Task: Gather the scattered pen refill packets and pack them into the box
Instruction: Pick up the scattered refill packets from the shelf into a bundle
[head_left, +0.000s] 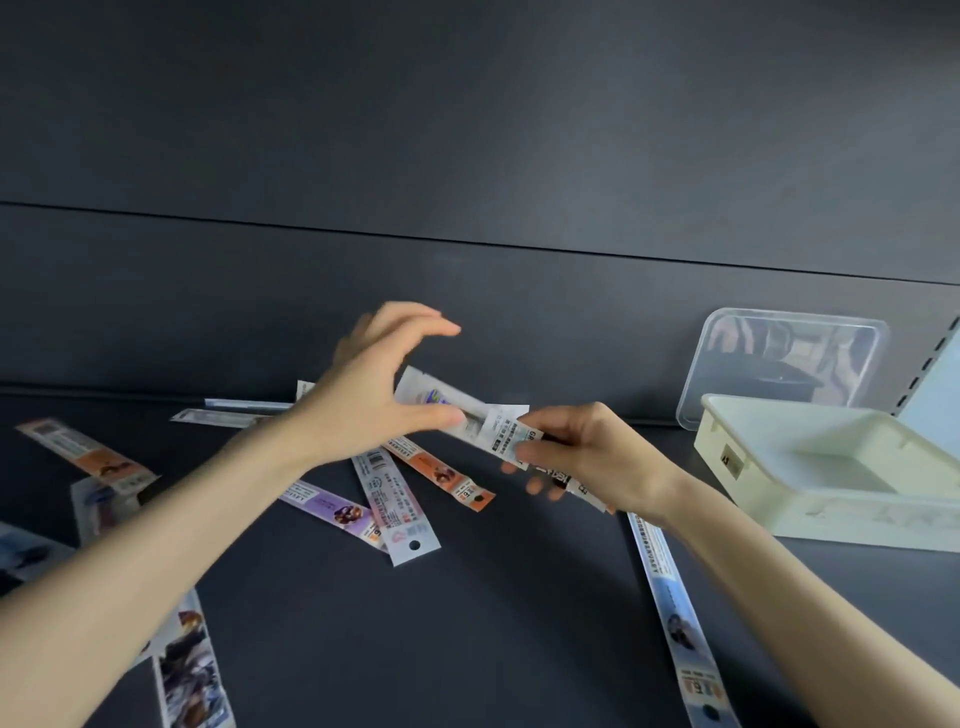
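My right hand (592, 457) is shut on a small bundle of pen refill packets (498, 431) held above the dark shelf. My left hand (374, 395) hovers in a C shape with fingers apart, its thumb touching the far end of that bundle. Several more packets lie scattered below: an orange one (441, 475), a white and pink one (395, 504), a purple one (332, 506), another orange one (85, 449) at far left, and a long blue one (675, 613) under my right forearm. The cream box (753, 415) stands to the right with nothing visible inside.
A clear plastic lid (779, 364) leans against the dark back wall behind the box. More packets lie at the back (228, 413) and at the lower left (192, 670). A slotted shelf upright (930, 358) runs along the right edge.
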